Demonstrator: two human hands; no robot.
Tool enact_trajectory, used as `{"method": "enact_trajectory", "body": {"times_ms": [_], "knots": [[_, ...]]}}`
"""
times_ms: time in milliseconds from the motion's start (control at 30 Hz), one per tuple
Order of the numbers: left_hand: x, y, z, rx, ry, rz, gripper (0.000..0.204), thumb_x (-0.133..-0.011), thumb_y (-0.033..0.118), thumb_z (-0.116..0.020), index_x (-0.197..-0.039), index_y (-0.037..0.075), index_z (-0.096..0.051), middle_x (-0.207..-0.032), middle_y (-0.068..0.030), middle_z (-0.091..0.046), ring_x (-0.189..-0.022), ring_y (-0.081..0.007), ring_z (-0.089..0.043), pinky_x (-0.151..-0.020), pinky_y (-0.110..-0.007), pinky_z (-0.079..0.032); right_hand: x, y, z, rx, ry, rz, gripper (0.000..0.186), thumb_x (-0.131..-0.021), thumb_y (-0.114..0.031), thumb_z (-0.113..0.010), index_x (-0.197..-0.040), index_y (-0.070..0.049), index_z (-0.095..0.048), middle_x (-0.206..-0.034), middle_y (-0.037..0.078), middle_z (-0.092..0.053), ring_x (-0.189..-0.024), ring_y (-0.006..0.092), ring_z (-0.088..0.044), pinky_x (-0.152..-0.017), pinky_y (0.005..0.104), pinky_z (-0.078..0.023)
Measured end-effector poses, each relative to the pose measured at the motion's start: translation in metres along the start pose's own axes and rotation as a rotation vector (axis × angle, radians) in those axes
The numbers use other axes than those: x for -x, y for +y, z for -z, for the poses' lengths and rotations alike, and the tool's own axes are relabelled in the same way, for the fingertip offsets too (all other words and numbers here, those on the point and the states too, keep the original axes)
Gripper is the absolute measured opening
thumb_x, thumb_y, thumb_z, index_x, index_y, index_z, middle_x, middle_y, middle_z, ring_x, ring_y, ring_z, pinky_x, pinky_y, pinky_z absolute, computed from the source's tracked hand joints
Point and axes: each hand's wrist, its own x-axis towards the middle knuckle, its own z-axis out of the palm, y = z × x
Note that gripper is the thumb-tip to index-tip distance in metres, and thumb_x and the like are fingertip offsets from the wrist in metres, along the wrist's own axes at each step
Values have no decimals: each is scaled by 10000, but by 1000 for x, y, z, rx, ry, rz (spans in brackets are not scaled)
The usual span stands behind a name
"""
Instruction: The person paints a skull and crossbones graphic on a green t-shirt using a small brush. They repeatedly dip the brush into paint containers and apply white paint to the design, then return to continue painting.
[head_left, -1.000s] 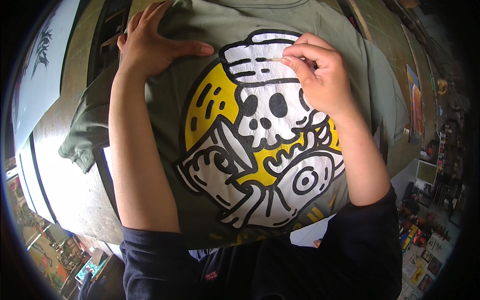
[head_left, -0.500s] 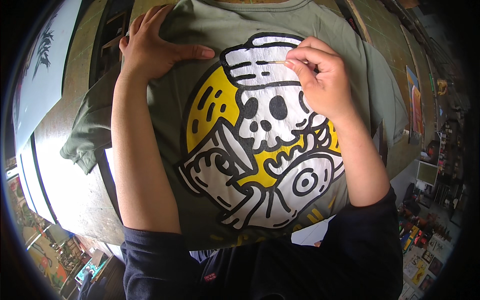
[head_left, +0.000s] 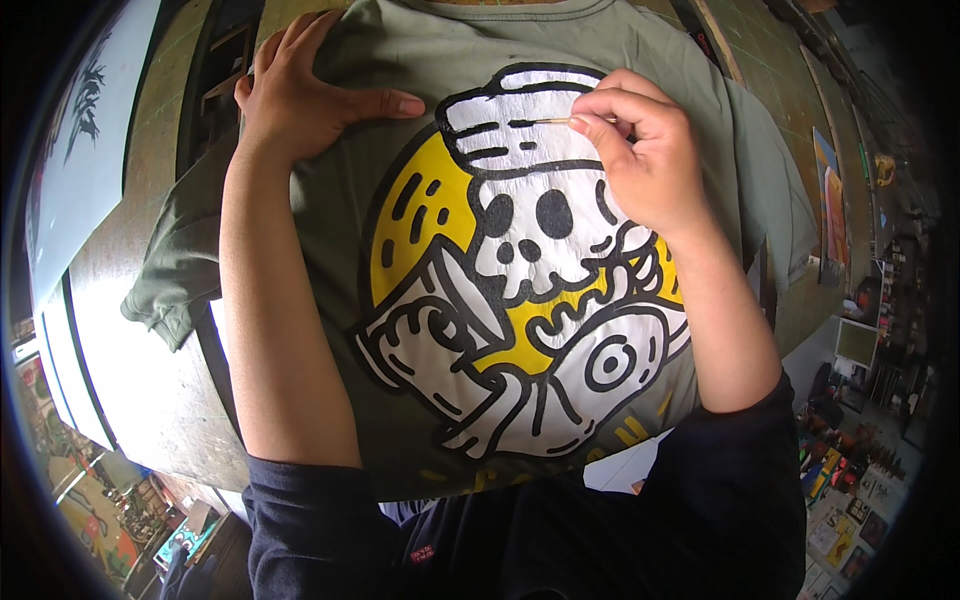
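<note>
An olive-green T-shirt point(head_left: 340, 210) lies spread out before me, with a large skull print point(head_left: 525, 240) in white, black and yellow. My left hand point(head_left: 300, 95) rests open on the upper left of the shirt, its thumb stretched toward the print. Between thumb and fingers, my right hand point(head_left: 640, 135) pinches a thin, dark-tipped stick point(head_left: 552, 121). The dark tip is at a black dash on the white top of the skull, at or very near the fabric. Whether the stick is a fine brush or a swab I cannot make out.
Beneath the shirt is a worn board-like work surface point(head_left: 185, 395). A white sheet with a dark printed design point(head_left: 95, 120) stands at the far left. Colourful flat pieces point(head_left: 832, 215) lie right of the shirt. Cluttered shelves and floor items point(head_left: 850, 480) fill the lower right.
The stick's tip has shifted very slightly along the black dash. My left hand has moved a touch left, and the shirt print has shifted slightly left too.
</note>
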Motion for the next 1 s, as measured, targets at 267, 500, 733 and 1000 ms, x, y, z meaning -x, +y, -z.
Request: {"method": "enact_trajectory", "body": {"times_ms": [267, 500, 733, 1000], "knots": [[-1, 1, 2, -22, -3, -3, 1082, -423, 607, -823, -1362, 234, -435, -1406, -74, -402, -1335, -241, -333, -1122, -439, -185, 0, 3, 1, -25, 7, -13, 19, -788, 37, -622, -803, 25, -623, -738, 67, -566, -633, 160, -552, -585, 243, -440], [0, 0, 2, -11, 7, -18, 1087, -420, 612, -823, -1361, 230, -436, -1400, -75, -409, -1332, -242, -338, -1120, -440, -188, 0, 1, 3, -32, -11, -35, 18, -790, 38, -615, -805, 31, -622, -732, 68, -559, -644, 156, -553, -598, 240, -441], [0, -2, 0, 6, 10, -9, 1095, -408, 609, -829, -1359, 231, -440, -1401, -74, -409, -1328, -239, -344, -1119, -443, -184, 0, 2, 3, -56, -16, -48, 23, -780, 46, -618, -798, 31, -622, -729, 72, -560, -643, 162, -557, -599, 241, -445], [0, -3, -1, 2, 14, -10, 1084, -412, 599, -833, -1356, 235, -443, -1399, -73, -410, -1330, -240, -339, -1119, -434, -185, 0, 0, 3, -3, -18, -25, 27, -773, 51, -625, -787, 29, -622, -729, 77, -561, -632, 173, -562, -591, 242, -449]]}}
